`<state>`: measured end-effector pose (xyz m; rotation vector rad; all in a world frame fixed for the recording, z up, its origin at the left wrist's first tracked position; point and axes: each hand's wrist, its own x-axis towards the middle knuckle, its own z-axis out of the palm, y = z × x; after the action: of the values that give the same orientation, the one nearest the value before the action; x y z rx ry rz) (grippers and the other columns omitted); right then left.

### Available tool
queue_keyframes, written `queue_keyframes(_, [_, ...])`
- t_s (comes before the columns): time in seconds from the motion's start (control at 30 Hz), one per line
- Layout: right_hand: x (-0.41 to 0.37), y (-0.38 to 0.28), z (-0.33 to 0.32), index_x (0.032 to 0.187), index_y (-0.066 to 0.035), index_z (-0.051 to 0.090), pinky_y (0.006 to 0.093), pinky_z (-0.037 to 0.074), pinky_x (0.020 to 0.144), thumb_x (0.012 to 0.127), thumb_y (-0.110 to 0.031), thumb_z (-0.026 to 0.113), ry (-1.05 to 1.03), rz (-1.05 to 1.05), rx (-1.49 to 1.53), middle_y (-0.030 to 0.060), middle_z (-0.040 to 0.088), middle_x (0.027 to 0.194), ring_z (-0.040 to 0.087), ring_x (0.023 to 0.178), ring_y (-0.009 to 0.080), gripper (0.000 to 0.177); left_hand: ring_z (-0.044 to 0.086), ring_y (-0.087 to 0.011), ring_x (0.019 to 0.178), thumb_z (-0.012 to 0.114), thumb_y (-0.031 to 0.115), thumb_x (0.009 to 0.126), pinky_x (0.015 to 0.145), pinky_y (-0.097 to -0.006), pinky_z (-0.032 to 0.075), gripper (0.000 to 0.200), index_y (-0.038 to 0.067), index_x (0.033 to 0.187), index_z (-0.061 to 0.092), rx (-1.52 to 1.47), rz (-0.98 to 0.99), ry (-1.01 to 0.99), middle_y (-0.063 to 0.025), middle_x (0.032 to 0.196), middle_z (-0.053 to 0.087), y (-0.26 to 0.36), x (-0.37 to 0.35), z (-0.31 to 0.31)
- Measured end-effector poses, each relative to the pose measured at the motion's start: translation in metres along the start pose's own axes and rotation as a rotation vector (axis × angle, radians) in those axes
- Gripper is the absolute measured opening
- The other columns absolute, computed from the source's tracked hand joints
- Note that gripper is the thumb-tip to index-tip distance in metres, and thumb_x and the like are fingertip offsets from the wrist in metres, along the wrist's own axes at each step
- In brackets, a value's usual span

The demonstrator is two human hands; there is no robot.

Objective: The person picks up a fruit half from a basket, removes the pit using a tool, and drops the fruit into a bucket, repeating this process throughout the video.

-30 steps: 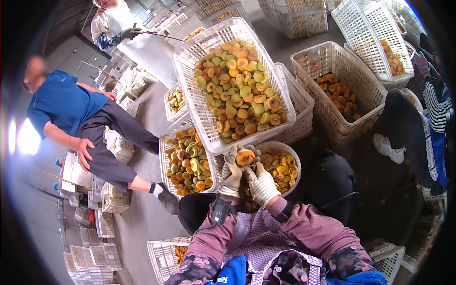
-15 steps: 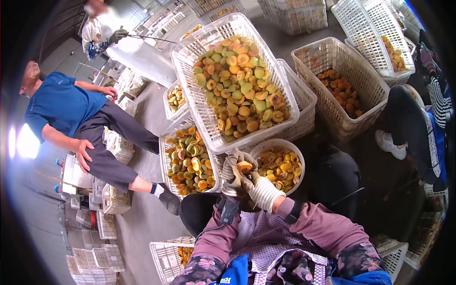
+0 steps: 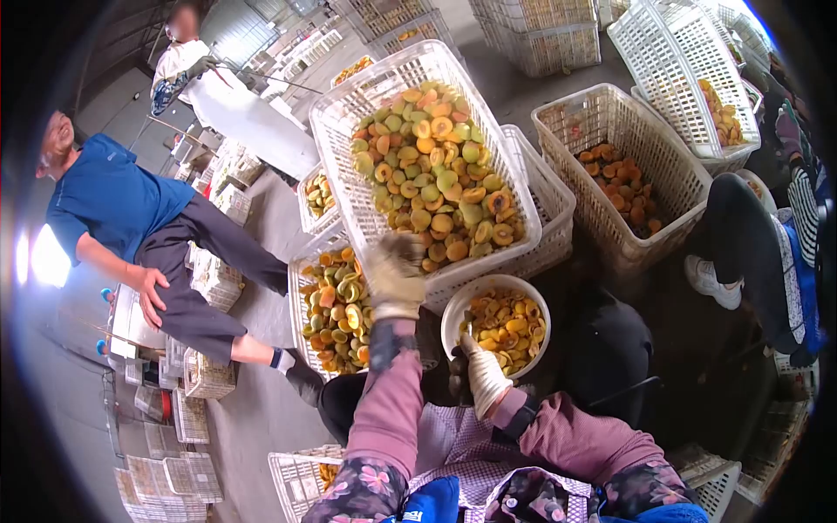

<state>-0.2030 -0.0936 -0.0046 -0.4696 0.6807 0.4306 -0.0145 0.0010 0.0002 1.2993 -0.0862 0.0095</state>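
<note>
My left hand, in a pale work glove, reaches over the near left corner of a large white basket. Motion smears its fingers. Inside that basket lie many halved apricots, green to orange. At the left rim of a white bucket, my gloved right hand is closed, with a small narrow thing poking up from its fingers; I cannot tell what it is. Orange fruit pieces fill much of the bucket. Left of my left hand, a lower basket holds more cut fruit.
A deep basket with orange fruit halves stands at right. A person in a blue shirt is at left, and another holds a thin rod farther back. A seated person's leg shows at right. Stacked crates stand behind.
My hands have parted; before, they were together around an orange fruit half. The left has swung up and left to the large basket, the right has dropped slightly beside the bucket.
</note>
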Motion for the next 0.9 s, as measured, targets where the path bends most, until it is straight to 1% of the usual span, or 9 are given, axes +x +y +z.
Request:
queue_keyframes(0.07, [0.025,0.015,-0.009,0.081,-0.017,0.049,0.0278,0.034,0.04,0.088,-0.049,0.049,-0.038,-0.227,-0.09,-0.0025,0.044,0.056,0.041,0.042,0.0142,0.033,0.05,-0.0307,0.107,0.054,0.036,0.084,0.091,-0.0342,0.04,0.047,0.004,0.118,0.05,1.411,0.231,-0.533,-0.0181,0.109,0.058,-0.058,0.069,-0.003])
queue_keyframes(0.13, [0.035,0.016,-0.013,0.087,-0.015,0.05,0.0301,0.037,0.04,0.088,-0.049,0.048,-0.013,-0.268,-0.09,-0.0006,0.047,0.056,0.043,0.042,0.0162,0.034,0.049,-0.0333,0.115,0.055,0.035,0.083,0.098,-0.0356,0.039,0.052,0.003,0.124,0.05,1.817,-0.079,-1.121,-0.0195,0.116,0.058,-0.061,0.082,0.037])
queue_keyframes(0.17, [0.048,0.022,-0.016,0.088,-0.014,0.05,0.0309,0.038,0.04,0.088,-0.049,0.048,0.021,-0.334,-0.109,0.0001,0.049,0.056,0.045,0.042,0.0169,0.035,0.05,-0.0357,0.113,0.056,0.035,0.082,0.096,-0.0371,0.04,0.053,0.007,0.127,0.049,1.681,-0.082,-0.79,-0.0188,0.12,0.056,-0.12,0.1,0.007])
queue_keyframes(0.37, [0.055,0.019,-0.008,0.094,-0.011,0.053,0.0272,0.04,0.04,0.09,-0.047,0.049,0.054,-0.4,-0.138,0.0018,0.051,0.056,0.049,0.042,0.0146,0.037,0.055,-0.0347,0.108,0.06,0.025,0.08,0.09,-0.0376,0.044,0.057,0.008,0.13,0.041,1.518,-0.237,-0.652,-0.022,0.12,0.055,-0.074,0.079,0.019])
queue_keyframes(0.43, [0.048,0.009,-0.007,0.099,-0.01,0.054,0.025,0.04,0.039,0.091,-0.046,0.048,0.073,-0.516,-0.169,0.0012,0.051,0.057,0.048,0.042,0.0128,0.037,0.055,-0.0255,0.11,0.05,0.017,0.087,0.091,-0.0314,0.044,0.038,0.003,0.122,0.046,1.084,-0.012,-0.603,-0.0169,0.111,0.058,-0.065,0.067,0.008])
queue_keyframes(0.5, [0.051,0.0,-0.011,0.103,-0.006,0.054,0.0263,0.044,0.048,0.091,-0.042,0.05,0.172,-0.623,-0.29,0.0038,0.055,0.069,0.052,0.054,0.0132,0.037,0.057,-0.0223,0.103,0.042,0.018,0.095,0.089,-0.03,0.046,0.029,0.002,0.118,0.047,-0.084,-0.251,-0.365,-0.0125,0.106,0.059,-0.033,-0.006,0.026])
queue_keyframes(0.63, [0.029,-0.012,0.0,0.109,-0.001,0.052,0.0294,0.046,0.073,0.091,-0.031,0.053,0.062,-0.741,-0.516,0.0109,0.061,0.088,0.057,0.08,0.0209,0.035,0.058,-0.0238,0.099,0.039,0.033,0.098,0.086,-0.0356,0.048,0.035,0.004,0.115,0.051,-0.284,-0.351,-0.34,-0.0122,0.107,0.059,-0.007,-0.087,0.037])
queue_keyframes(0.73, [0.026,-0.004,-0.007,0.119,0.001,0.048,0.0313,0.045,0.081,0.091,-0.024,0.052,0.066,-0.681,-0.824,0.0169,0.062,0.103,0.058,0.093,0.0239,0.038,0.062,-0.024,0.084,0.04,0.042,0.096,0.075,-0.0342,0.051,0.044,0.002,0.105,0.055,-0.278,-0.445,-0.073,-0.0122,0.095,0.063,0.004,-0.109,0.032])
queue_keyframes(0.9, [0.021,0.0,-0.009,0.126,0.0,0.044,0.0317,0.044,0.085,0.092,-0.025,0.05,0.038,-0.749,-0.884,0.0205,0.061,0.107,0.058,0.1,0.0286,0.043,0.061,-0.0251,0.082,0.04,0.037,0.097,0.076,-0.0334,0.051,0.038,0.003,0.103,0.055,-0.312,-0.365,-0.078,-0.0133,0.092,0.062,-0.01,-0.118,0.008])
